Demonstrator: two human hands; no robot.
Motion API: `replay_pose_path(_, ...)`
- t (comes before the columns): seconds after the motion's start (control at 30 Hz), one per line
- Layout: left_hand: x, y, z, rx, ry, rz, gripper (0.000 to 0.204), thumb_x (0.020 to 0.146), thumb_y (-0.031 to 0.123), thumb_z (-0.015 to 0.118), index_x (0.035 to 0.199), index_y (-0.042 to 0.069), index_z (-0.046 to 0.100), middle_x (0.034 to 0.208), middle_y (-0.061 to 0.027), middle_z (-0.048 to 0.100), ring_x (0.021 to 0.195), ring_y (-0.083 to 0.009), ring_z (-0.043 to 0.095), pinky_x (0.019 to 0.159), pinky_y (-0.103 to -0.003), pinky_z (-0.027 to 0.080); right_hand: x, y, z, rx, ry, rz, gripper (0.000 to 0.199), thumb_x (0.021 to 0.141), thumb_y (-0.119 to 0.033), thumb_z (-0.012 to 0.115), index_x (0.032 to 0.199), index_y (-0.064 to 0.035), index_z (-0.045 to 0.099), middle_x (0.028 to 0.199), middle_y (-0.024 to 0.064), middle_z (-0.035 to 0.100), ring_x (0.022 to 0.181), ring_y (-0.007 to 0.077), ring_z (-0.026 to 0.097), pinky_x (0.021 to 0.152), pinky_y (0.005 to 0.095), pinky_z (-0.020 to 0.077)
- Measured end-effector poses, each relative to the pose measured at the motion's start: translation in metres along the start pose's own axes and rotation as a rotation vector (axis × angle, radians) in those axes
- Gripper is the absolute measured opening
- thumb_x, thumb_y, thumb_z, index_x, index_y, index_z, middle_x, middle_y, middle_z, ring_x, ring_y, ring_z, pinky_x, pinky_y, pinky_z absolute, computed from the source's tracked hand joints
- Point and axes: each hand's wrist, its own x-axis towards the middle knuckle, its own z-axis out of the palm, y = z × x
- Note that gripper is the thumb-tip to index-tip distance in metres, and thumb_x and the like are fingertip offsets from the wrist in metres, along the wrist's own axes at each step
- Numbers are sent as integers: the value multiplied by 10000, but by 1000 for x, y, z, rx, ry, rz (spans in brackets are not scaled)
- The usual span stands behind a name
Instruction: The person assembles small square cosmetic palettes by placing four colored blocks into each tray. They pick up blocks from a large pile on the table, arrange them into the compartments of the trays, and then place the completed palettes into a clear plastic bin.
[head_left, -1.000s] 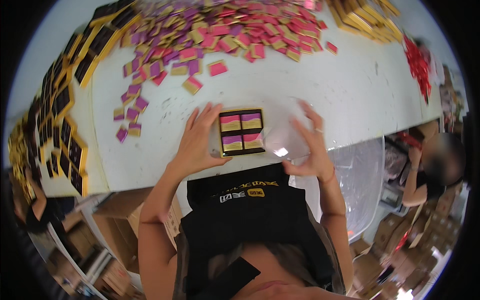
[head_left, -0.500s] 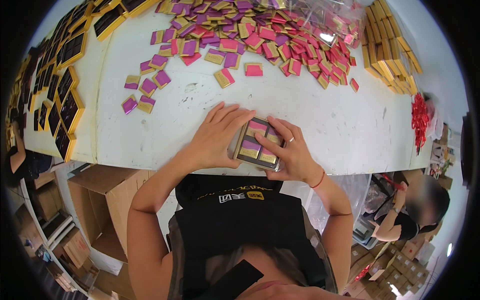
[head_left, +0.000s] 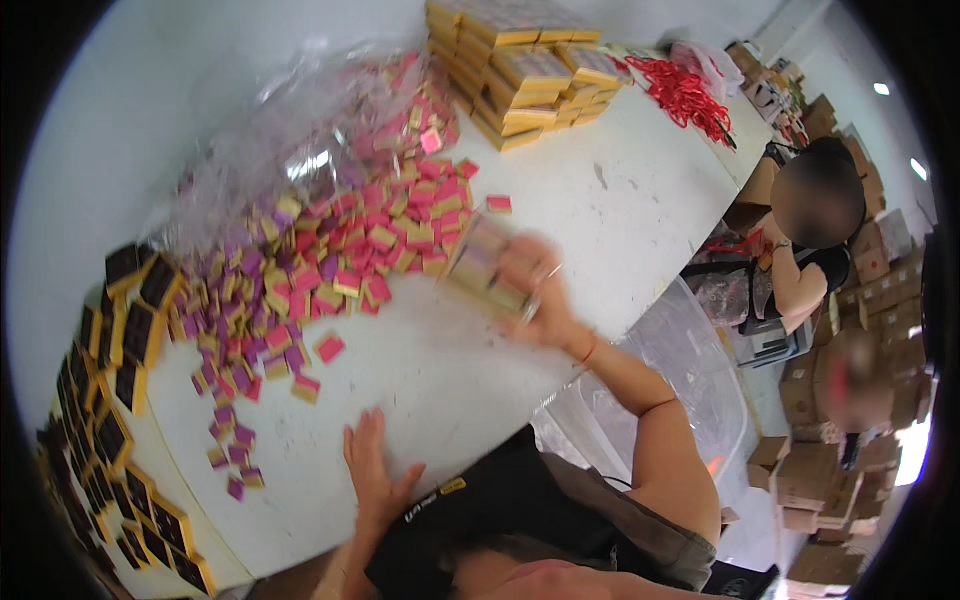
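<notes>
My right hand [head_left: 540, 292] grips a flat clear-covered box [head_left: 468, 268] from its right side, lifted and tilted over the white table; both are smeared by motion. Pink, purple and gold wrapped squares sit inside the box, blurred now. Beside the box, to its left, spreads a heap of small wrapped pink, purple and gold squares [head_left: 345, 275]. My left hand [head_left: 374, 472] is near the table's front edge, fingers apart and holding nothing. A few loose squares [head_left: 240, 437] lie left of it.
Yellow-edged boxes [head_left: 525, 85] are stacked at the back, with red ribbons [head_left: 685, 95] to their right. A clear plastic bag [head_left: 275, 150] covers part of the heap. Dark yellow-rimmed trays [head_left: 110, 420] line the left. A clear bin [head_left: 685, 345] and a co-worker [head_left: 795, 270] are at right.
My view has swung to the right. My left hand has let go of the box and come back toward the front edge. My right hand has carried the box toward the back stacks.
</notes>
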Motion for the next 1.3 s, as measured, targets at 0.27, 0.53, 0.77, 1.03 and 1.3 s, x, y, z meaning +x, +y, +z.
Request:
replay_pose_path(0.27,15,5,15,90,146,-114,469,824,300,731,1204,39,646,1284,-139,631,1229,-346,531,1108,-502,300,149,192,-136,-707,623,116,561,781,-350,791,1268,-117,638,1264,132,574,1190,333,489,1027,470,372)
replay_pose_path(0.53,25,10,17,79,209,-136,401,783,192,761,1153,65,668,1251,-110,648,1165,-318,563,1080,-468,337,215,211,-67,-718,481,144,870,772,-594,751,1453,-127,480,1481,192,429,1431,407,264,1132,541,220)
replay_pose_path(0.77,29,-8,3,-140,372,-217,299,771,93,750,1068,90,710,1215,-132,675,1116,-320,602,995,-434,440,183,270,-12,-478,880,-39,767,949,-419,553,1524,30,317,1603,262,228,1489,427,196,1206,521,140)
replay_pose_path(1.03,-10,-140,-183,634,967,-371,379,814,102,739,1177,65,634,1251,-148,638,1165,-354,579,1013,-443,430,198,263,-23,-638,965,-48,756,981,-489,541,1477,55,371,1542,252,348,1432,441,288,1180,522,213)
replay_pose_path(1.3,10,-320,-261,900,759,-608,331,756,123,753,1044,64,601,1022,-107,630,1015,-348,595,895,-470,468,178,38,131,-57,7,37,874,779,-388,819,1456,-4,421,1431,230,466,1332,410,422,1116,497,328)
